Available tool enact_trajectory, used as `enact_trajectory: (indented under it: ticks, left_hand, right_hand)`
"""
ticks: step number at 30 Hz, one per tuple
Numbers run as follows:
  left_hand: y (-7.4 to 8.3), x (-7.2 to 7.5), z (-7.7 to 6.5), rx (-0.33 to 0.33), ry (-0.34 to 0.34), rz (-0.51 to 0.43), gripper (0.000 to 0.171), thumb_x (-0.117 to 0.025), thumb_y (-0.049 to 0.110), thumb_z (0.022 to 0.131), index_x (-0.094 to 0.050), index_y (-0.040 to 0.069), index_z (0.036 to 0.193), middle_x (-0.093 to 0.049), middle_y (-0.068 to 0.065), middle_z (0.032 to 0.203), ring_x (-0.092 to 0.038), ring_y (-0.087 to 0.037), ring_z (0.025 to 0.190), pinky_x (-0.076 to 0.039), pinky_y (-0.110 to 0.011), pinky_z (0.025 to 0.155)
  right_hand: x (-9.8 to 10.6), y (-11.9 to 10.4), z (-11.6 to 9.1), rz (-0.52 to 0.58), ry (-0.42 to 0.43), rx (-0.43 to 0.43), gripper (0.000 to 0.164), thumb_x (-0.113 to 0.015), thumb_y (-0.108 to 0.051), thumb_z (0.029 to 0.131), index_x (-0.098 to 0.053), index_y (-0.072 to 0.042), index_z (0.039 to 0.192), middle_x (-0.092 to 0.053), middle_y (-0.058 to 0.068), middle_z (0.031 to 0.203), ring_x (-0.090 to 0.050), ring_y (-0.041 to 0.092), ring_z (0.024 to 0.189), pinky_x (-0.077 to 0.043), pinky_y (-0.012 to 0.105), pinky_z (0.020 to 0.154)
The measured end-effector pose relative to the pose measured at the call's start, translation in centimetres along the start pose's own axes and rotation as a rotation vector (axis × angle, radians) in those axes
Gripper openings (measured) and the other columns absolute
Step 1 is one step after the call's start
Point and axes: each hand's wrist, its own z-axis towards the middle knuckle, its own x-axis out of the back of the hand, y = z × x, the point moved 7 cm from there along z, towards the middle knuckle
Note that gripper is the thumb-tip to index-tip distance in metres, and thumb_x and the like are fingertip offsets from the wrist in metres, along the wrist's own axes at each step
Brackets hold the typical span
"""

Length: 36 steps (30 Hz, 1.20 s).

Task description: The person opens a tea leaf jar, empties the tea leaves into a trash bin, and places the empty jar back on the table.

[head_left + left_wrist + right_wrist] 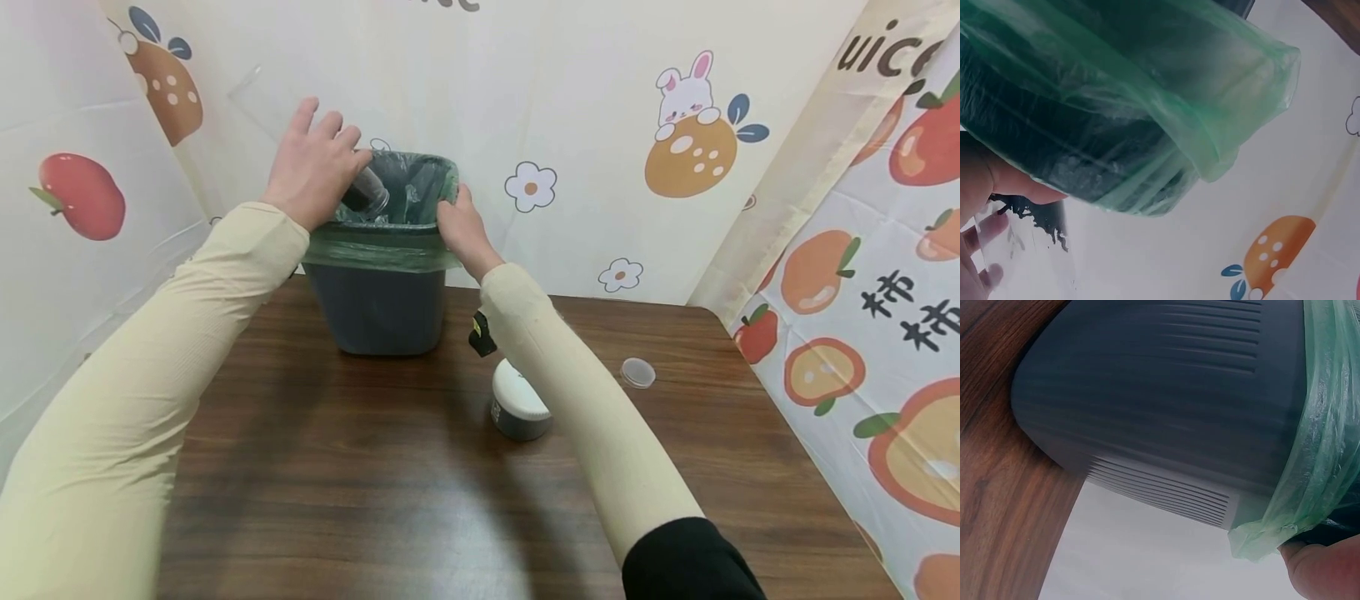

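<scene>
From here I see a brown table [337, 483], a green-lined bin [378, 308] on it, the left hand [313, 171] gripping a clear container [367, 196] tilted at its mouth, the right hand [467, 232] pinching its rim. Nearby: 1 white-lidded jar [517, 402], 1 clear disc [637, 372].

It's a small table corner screened off by hangings; whether home or studio, I can't tell. A dark-brown wood-grain tabletop [315, 475] spreads toward six o'clock, a cream cartoon-printed sheet [585, 242] hangs at twelve, white fruit-printed sheets [900, 367] at three and ten.
</scene>
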Motion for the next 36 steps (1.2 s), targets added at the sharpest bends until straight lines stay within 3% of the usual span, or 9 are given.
enact_trajectory:
  ticks: [7,14,16,20,23,29,36]
  left_hand:
    - [0.06,-0.11,0.10,0.027,-0.010,-0.021,0.038,-0.058,-0.010,0.068,-0.049,0.005,0.100,-0.046,-0.020,0.094,-0.037,-0.040,0.096,-0.019,-0.061,0.096]
    - [-0.12,-0.53,-0.17,0.076,-0.119,-0.064,0.040,-0.054,-0.006,0.070,-0.041,0.004,0.107,-0.040,-0.019,0.092,-0.034,-0.039,0.088,-0.031,-0.061,0.074]
    - [-0.13,-0.57,-0.20,0.076,-0.118,-0.066,0.040,-0.054,-0.006,0.070,-0.041,0.004,0.107,-0.041,-0.019,0.092,-0.035,-0.039,0.087,-0.032,-0.059,0.072]
    - [0.07,-0.26,-0.11,0.033,-0.031,-0.037,0.035,-0.055,-0.008,0.071,-0.048,0.006,0.102,-0.046,-0.018,0.092,-0.037,-0.038,0.090,-0.030,-0.058,0.086]
    - [0.23,-0.07,0.03,-0.009,0.021,-0.003,0.031,-0.053,-0.012,0.073,-0.053,0.007,0.098,-0.049,-0.017,0.093,-0.038,-0.037,0.095,-0.020,-0.054,0.100]
    - [0.44,-0.29,0.37,-0.061,-0.013,0.047,0.031,-0.054,-0.012,0.073,-0.054,0.006,0.098,-0.051,-0.017,0.098,-0.037,-0.037,0.101,-0.011,-0.050,0.106]
    - [0.41,-0.27,0.38,-0.032,-0.026,-0.001,0.037,-0.056,-0.010,0.070,-0.051,0.007,0.103,-0.048,-0.018,0.096,-0.037,-0.039,0.099,-0.019,-0.058,0.098]
  right_hand:
    - [0.00,0.04,0.02,0.004,0.000,-0.008,0.052,-0.026,-0.026,0.093,-0.010,-0.018,0.142,-0.025,-0.002,0.144,-0.023,0.010,0.129,-0.026,0.031,0.103]
    - [0.01,0.07,0.12,-0.003,0.005,-0.005,0.052,-0.027,-0.026,0.093,-0.011,-0.018,0.141,-0.026,-0.001,0.143,-0.023,0.011,0.130,-0.026,0.032,0.103]
    - [0.02,0.07,0.12,-0.001,0.006,-0.004,0.052,-0.027,-0.026,0.093,-0.010,-0.018,0.141,-0.026,-0.001,0.143,-0.023,0.011,0.130,-0.025,0.031,0.103]
    - [0.04,0.09,0.05,0.005,0.001,-0.004,0.053,-0.026,-0.026,0.093,-0.008,-0.018,0.142,-0.023,-0.002,0.145,-0.020,0.009,0.130,-0.024,0.029,0.103]
    - [0.05,0.07,-0.02,0.005,-0.001,-0.001,0.054,-0.026,-0.026,0.093,-0.007,-0.018,0.142,-0.022,-0.002,0.145,-0.020,0.009,0.130,-0.024,0.029,0.103]
    - [0.04,0.03,-0.03,0.005,0.002,0.003,0.053,-0.027,-0.025,0.093,-0.008,-0.018,0.142,-0.024,-0.001,0.144,-0.022,0.010,0.129,-0.025,0.030,0.103]
    - [0.00,0.07,0.09,0.002,0.003,-0.005,0.053,-0.027,-0.026,0.093,-0.008,-0.018,0.142,-0.024,-0.002,0.144,-0.021,0.010,0.130,-0.024,0.030,0.103]
